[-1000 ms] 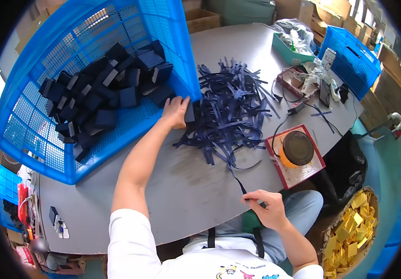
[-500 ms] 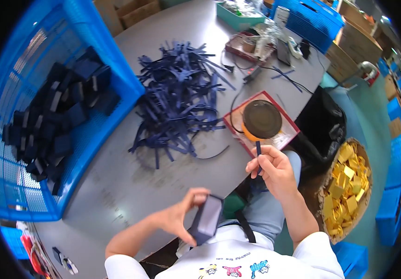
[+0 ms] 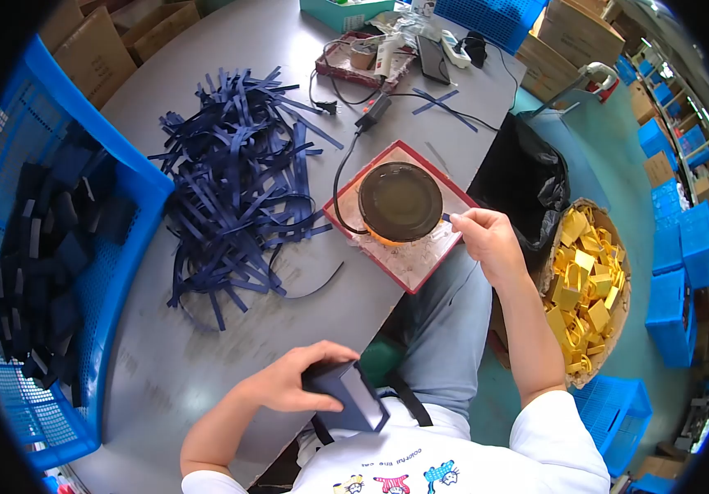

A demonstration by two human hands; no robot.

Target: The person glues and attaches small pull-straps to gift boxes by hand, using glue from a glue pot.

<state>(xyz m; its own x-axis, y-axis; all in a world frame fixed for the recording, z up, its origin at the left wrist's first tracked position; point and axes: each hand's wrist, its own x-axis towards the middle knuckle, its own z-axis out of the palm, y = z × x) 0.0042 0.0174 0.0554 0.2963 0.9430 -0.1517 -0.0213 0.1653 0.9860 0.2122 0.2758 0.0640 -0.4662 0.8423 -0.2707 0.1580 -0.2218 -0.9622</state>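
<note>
My left hand [image 3: 301, 383] is wrapped around a small dark blue box [image 3: 348, 397], holding it tilted near my lap with a pale face showing. A dark blue ribbon strip [image 3: 446, 217] is pinched between the thumb and fingers of my right hand [image 3: 486, 239]. Only a short end of the strip sticks out, right at the rim of a round pot [image 3: 401, 202] of brownish liquid. That pot stands in a red-edged square tray [image 3: 412, 265] on the table edge. A large heap of similar ribbon strips [image 3: 239, 181] lies to the left.
At far left a blue crate [image 3: 136, 226] holds many dark boxes. The pot's black cable crosses the grey table [image 3: 288, 329]. To the right are a black bag [image 3: 527, 177] and a container of yellow boxes [image 3: 589, 288]. A phone [image 3: 432, 59] lies at the back.
My right hand has brought the ribbon strip up to the pot's right rim. My left hand has turned the box. The whole view has shifted, so the table things sit further left.
</note>
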